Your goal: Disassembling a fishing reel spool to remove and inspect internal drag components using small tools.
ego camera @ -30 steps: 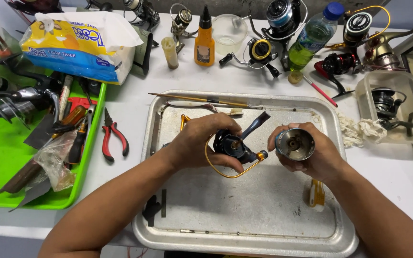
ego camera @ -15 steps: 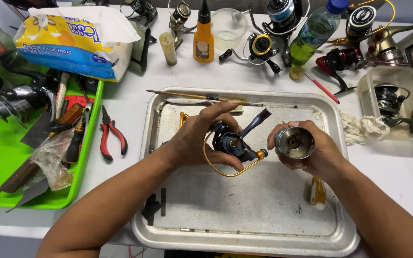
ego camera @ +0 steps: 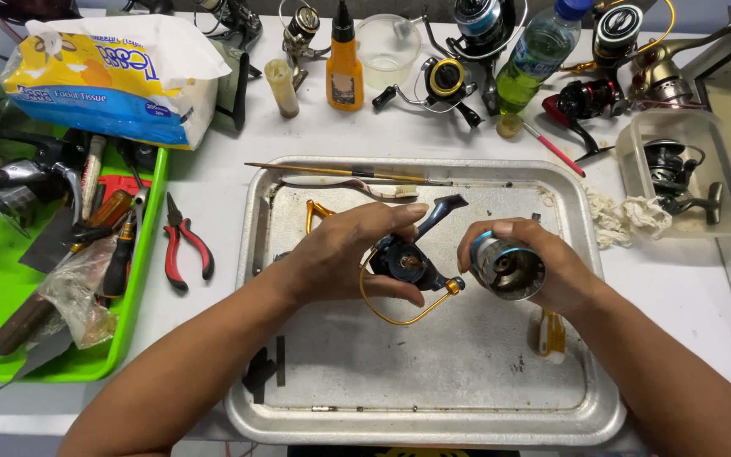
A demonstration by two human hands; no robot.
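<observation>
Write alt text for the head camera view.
Over a metal tray, the left hand holds a black spinning reel body with a gold bail wire; the right hand holds its silver spool. Red-handled pliers lie left of the tray.

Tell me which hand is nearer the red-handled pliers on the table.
Left. The left hand holds the reel body over the metal tray, right of the pliers. The right hand, holding the spool, is farther right.

Dull, scratched metal tray (ego camera: 433,381); over it a glossy metal spool (ego camera: 508,267) and matt black reel body (ego camera: 403,262), gold wire bail (ego camera: 395,315).
</observation>
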